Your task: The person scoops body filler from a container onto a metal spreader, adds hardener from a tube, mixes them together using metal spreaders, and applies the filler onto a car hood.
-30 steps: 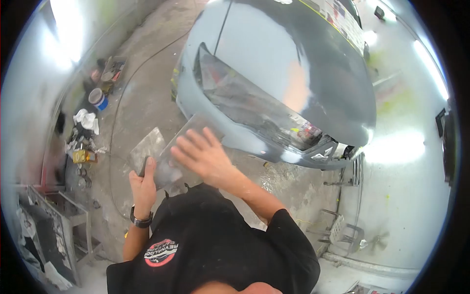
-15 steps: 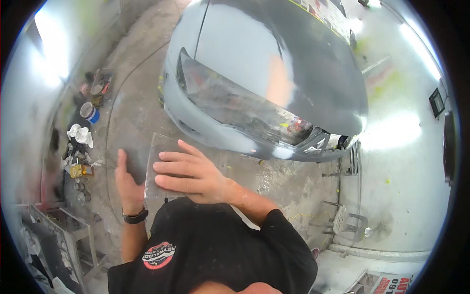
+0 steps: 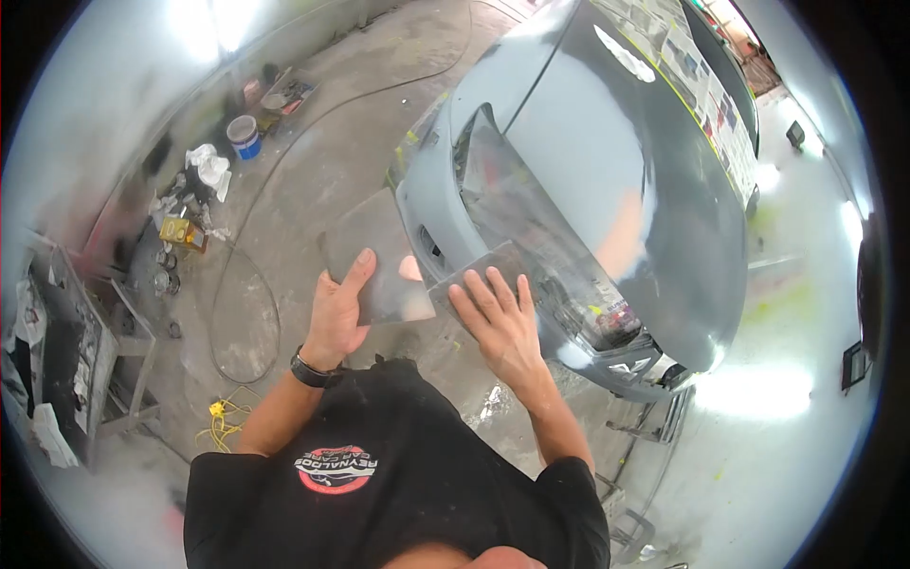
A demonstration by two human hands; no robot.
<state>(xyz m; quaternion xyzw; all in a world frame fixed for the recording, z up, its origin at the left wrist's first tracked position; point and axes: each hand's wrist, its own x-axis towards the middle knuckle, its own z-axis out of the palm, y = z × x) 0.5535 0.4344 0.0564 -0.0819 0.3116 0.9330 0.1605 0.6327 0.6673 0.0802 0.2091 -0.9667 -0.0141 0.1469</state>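
My left hand (image 3: 339, 308), with a black band on its wrist, grips a thin, slightly shiny grey sheet (image 3: 391, 232). Its thumb lies on top, and a pinkish reflection shows on the sheet near the right edge. In my right hand (image 3: 500, 327) is a second flat greyish sheet (image 3: 502, 258), held with the fingers spread across its face; the thumb is hidden. The two sheets sit edge to edge in front of my chest. Just past them is the front bumper of a grey primed car (image 3: 431, 204), and the right sheet overlaps it in this view.
Masking newspaper (image 3: 678, 57) covers the car's windshield. Along the left wall stand a blue-white bucket (image 3: 244, 137), white rags (image 3: 209, 169) and a yellow box (image 3: 182, 233). A hose (image 3: 220, 313) curves over the floor. A grey rack (image 3: 118, 346) stands at the left.
My view has turned, so the car sits further right. The right hand's sheet has shifted from in front of my left hand to its right, and my left hand's sheet now shows plainly.
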